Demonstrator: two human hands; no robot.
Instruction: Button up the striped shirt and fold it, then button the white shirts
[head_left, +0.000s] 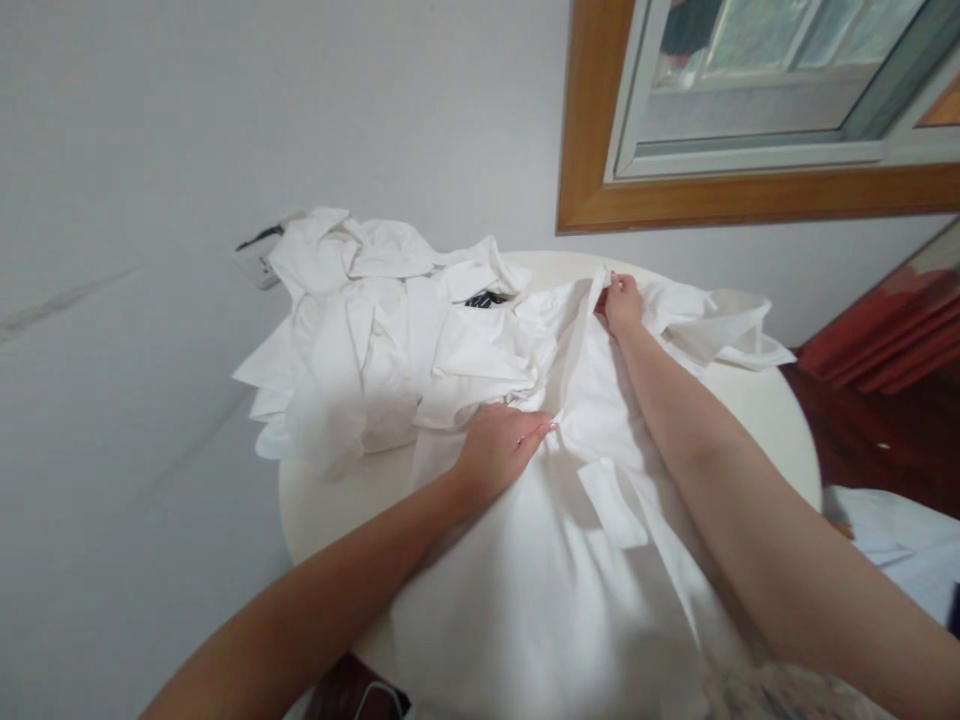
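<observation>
A white shirt (517, 560) is spread over a round table and hangs down its near side. My left hand (501, 448) pinches a fold near the shirt's middle between thumb and fingertips. Farther back and to the right, my right hand (622, 303) is closed on a raised edge of the same cloth. Between the two hands that edge runs as a slanting ridge. A loose flap of fabric (613, 503) lies below it, and a crumpled part of the cloth (720, 320) sticks out beyond my right hand.
More bunched white clothing (352, 350) is piled on the left of the round white table (780, 430), against the wall (187, 130). A wood-framed window (592, 195) is above. White cloth (892, 535) lies low at the right, near a red curtain (900, 325).
</observation>
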